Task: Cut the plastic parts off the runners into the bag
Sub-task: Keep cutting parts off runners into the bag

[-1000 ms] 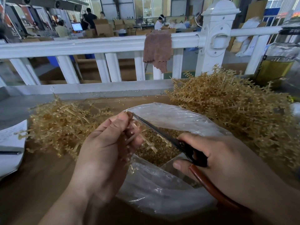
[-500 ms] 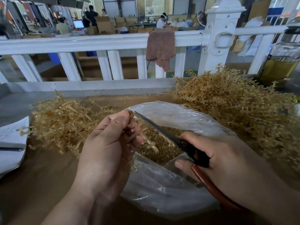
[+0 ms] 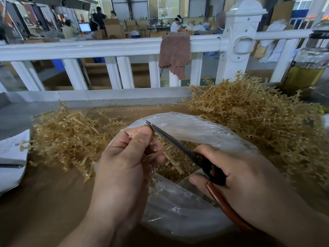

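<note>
On the table (image 3: 44, 202), above the bag (image 3: 187, 216), left hand (image 3: 124, 166) pinches runner (image 3: 170, 157); right hand (image 3: 240, 179) grips scissors (image 3: 172, 140).

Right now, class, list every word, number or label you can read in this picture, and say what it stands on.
Nothing here can be read.
Paper sheet: faint lines of writing, too blurred to read.
Computer screen: lit, too small to read.
Scissors and bag: no marking shows.
</note>
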### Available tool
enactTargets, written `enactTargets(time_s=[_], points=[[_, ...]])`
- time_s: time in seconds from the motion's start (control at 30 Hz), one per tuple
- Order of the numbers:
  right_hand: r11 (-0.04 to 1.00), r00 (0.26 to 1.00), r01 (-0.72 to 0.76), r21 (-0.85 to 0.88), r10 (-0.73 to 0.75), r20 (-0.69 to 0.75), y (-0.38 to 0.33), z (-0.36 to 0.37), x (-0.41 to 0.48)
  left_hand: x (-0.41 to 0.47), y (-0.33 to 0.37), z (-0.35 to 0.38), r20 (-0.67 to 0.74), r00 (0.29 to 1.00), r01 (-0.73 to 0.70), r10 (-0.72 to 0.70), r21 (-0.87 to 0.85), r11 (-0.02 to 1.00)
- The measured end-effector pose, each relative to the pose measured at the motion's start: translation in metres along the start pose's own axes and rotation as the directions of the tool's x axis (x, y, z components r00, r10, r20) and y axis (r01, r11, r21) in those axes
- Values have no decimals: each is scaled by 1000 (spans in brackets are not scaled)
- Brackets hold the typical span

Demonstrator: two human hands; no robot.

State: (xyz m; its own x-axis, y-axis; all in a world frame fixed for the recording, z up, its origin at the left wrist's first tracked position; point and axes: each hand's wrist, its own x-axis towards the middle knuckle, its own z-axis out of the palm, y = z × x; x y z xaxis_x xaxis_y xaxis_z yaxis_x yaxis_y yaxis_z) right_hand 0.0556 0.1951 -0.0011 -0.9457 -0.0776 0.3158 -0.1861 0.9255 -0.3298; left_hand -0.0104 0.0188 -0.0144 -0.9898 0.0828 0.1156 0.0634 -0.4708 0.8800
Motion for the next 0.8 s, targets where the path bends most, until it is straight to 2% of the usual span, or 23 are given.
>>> enactTargets(time_s=[0.43,0.8], points=[[1000,1000,-5,-3,5,-10,-1,0,0,-2,1,2,-7,1000,-1,1,-1,1000],[996,1000,13,84,-12,-16,0,-1,-1,-3,1,6,-9,1000,8,-9,-41,999]])
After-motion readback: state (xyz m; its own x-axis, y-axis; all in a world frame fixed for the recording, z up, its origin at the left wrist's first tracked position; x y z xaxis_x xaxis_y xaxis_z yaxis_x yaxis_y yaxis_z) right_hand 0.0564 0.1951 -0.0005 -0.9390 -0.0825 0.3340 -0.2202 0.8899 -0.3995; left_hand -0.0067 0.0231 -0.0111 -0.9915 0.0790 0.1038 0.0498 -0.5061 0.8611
